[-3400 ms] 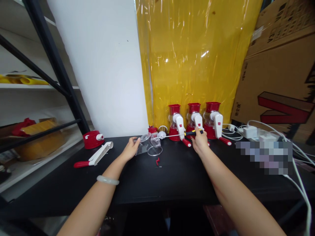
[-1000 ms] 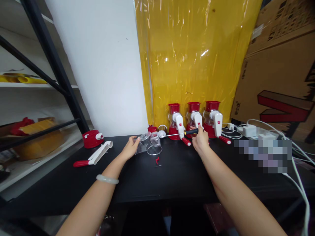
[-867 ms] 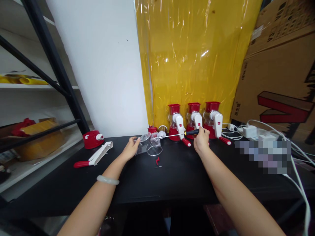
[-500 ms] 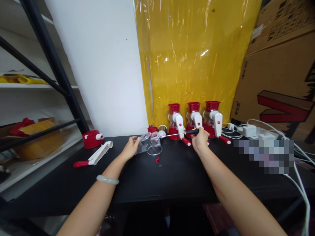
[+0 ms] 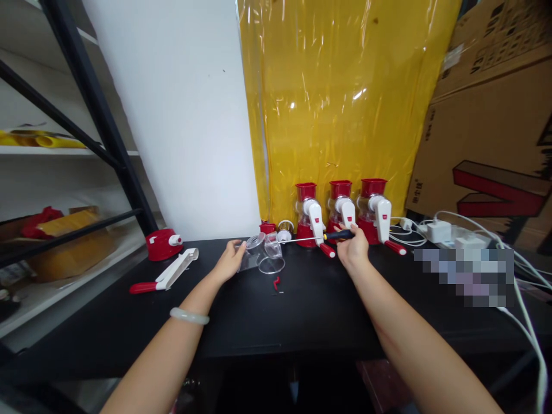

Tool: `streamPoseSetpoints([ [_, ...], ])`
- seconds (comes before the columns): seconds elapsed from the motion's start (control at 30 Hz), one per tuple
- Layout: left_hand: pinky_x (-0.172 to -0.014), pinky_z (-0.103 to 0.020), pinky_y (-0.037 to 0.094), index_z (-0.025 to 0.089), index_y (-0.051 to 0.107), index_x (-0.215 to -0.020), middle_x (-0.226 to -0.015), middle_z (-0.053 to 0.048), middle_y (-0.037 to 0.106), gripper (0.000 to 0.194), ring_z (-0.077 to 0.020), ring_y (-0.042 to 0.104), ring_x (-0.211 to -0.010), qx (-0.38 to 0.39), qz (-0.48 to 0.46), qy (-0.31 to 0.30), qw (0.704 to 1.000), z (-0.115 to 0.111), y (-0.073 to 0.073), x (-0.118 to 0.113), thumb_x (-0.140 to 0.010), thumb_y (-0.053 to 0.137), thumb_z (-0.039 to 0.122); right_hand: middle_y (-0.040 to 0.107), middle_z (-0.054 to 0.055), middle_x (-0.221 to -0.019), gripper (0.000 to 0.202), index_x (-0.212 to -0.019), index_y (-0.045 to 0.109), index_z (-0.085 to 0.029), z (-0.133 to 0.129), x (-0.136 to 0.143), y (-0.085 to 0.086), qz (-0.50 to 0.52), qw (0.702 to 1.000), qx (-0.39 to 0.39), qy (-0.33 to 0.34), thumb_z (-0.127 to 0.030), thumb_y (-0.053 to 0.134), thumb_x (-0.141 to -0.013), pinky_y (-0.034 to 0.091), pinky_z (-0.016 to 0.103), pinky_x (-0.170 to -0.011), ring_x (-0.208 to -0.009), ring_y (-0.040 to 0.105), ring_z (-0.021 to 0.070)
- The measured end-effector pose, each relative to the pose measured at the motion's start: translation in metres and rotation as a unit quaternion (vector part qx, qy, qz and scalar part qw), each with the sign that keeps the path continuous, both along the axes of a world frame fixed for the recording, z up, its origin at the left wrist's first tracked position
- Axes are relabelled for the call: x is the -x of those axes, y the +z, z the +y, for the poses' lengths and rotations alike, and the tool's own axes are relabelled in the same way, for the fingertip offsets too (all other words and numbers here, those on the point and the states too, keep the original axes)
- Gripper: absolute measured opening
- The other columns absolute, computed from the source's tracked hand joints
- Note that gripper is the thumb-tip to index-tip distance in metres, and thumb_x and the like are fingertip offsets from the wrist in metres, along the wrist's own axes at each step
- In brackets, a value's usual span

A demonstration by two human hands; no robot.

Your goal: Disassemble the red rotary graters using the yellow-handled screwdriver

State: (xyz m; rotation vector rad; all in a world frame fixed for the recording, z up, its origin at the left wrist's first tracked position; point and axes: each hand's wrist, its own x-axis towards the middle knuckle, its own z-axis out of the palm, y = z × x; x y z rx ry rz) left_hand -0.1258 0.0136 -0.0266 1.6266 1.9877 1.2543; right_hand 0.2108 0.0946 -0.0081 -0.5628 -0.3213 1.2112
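Note:
My left hand (image 5: 232,260) is closed on the left edge of a clear plastic housing (image 5: 252,256) that lies on the black table. In my right hand (image 5: 354,246) is a screwdriver (image 5: 337,234) with a black and yellow handle, held level. Its long shaft points left, and the tip reaches the right part of the clear housing; whether it touches a screw I cannot tell. A clear ring-shaped rim (image 5: 271,265) belongs to or lies against the housing. Just in front lie a small red part (image 5: 276,282) and a tiny metal piece (image 5: 281,292).
Several rotary graters stand at the back, one grater (image 5: 374,210) rightmost. A grater drum (image 5: 285,230) sits behind the housing. At left are a red base (image 5: 164,244) and a white crank (image 5: 177,269) with red handle. White cables (image 5: 524,313) and chargers (image 5: 439,231) lie right.
The fingers of my right hand have opened slightly and shifted on the screwdriver handle. My left hand and the clear housing stay in place.

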Motion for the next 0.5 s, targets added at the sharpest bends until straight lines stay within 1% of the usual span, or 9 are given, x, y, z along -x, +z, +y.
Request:
streamPoseSetpoints([
  [0.03, -0.081, -0.037, 0.048, 0.008, 0.047, -0.125, -0.113, -0.018, 0.061, 0.062, -0.0265, 0.063, -0.097, 0.000, 0.003, 0.001, 1.000, 0.0001, 0.0000, 0.0000, -0.089, 0.042, 0.058, 0.059, -0.002, -0.080, 0.012, -0.089, 0.044, -0.022, 0.0002, 0.0005, 0.0011, 0.014, 1.000, 0.001, 0.001, -0.019, 0.045, -0.077, 0.054, 0.028, -0.065, -0.073, 0.063, 0.0128],
  [0.1, -0.082, -0.037, 0.047, 0.008, 0.048, -0.123, -0.113, -0.018, 0.061, 0.060, -0.0268, 0.062, -0.098, -0.002, 0.009, 0.002, 1.000, -0.0002, 0.0003, -0.0003, -0.089, 0.042, 0.058, 0.055, -0.004, -0.075, 0.009, -0.084, 0.044, -0.021, 0.0005, 0.0022, 0.0033, 0.032, 0.999, -0.010, -0.016, -0.018, 0.049, -0.078, 0.056, 0.029, -0.070, -0.070, 0.061, 0.0108],
  [0.17, -0.083, -0.037, 0.047, 0.009, 0.048, -0.123, -0.111, -0.017, 0.062, 0.059, -0.0267, 0.062, -0.100, -0.003, 0.007, 0.002, 1.000, -0.0010, 0.0011, -0.0009, -0.089, 0.043, 0.057, 0.052, -0.005, -0.073, 0.014, -0.079, 0.043, -0.021, 0.0003, 0.0044, 0.0049, 0.037, 0.998, -0.036, -0.041, -0.013, 0.054, -0.074, 0.057, 0.031, -0.076, -0.069, 0.060, 0.0093],
  [0.23, -0.083, -0.036, 0.047, 0.011, 0.048, -0.124, -0.111, -0.016, 0.063, 0.058, -0.0260, 0.061, -0.101, 0.000, 0.003, 0.002, 1.000, -0.0020, 0.0019, -0.0016, -0.089, 0.043, 0.057, 0.052, -0.006, -0.072, 0.020, -0.075, 0.041, -0.021, -0.0005, 0.0059, 0.0056, 0.032, 0.997, -0.048, -0.047, -0.008, 0.055, -0.069, 0.058, 0.032, -0.078, -0.070, 0.059, 0.0096],
  [0.33, -0.083, -0.035, 0.047, 0.010, 0.047, -0.124, -0.112, -0.016, 0.062, 0.058, -0.0259, 0.061, -0.101, 0.009, 0.005, 0.003, 1.000, -0.0026, 0.0025, -0.0020, -0.090, 0.041, 0.057, 0.051, -0.006, -0.071, 0.023, -0.074, 0.040, -0.021, -0.0017, 0.0053, 0.0046, 0.012, 0.999, -0.027, -0.032, -0.008, 0.057, -0.067, 0.057, 0.029, -0.068, -0.070, 0.058, 0.0107],
  [0.5, -0.083, -0.037, 0.047, 0.010, 0.048, -0.123, -0.111, -0.016, 0.063, 0.060, -0.0263, 0.062, -0.100, -0.003, -0.002, 0.002, 1.000, -0.0011, 0.0012, -0.0006, -0.088, 0.043, 0.059, 0.050, -0.007, -0.074, 0.019, -0.081, 0.044, -0.023, -0.0012, 0.0010, 0.0003, -0.062, 0.997, 0.003, -0.034, -0.020, 0.058, -0.069, 0.047, 0.022, -0.052, -0.066, 0.051, 0.0101],
])
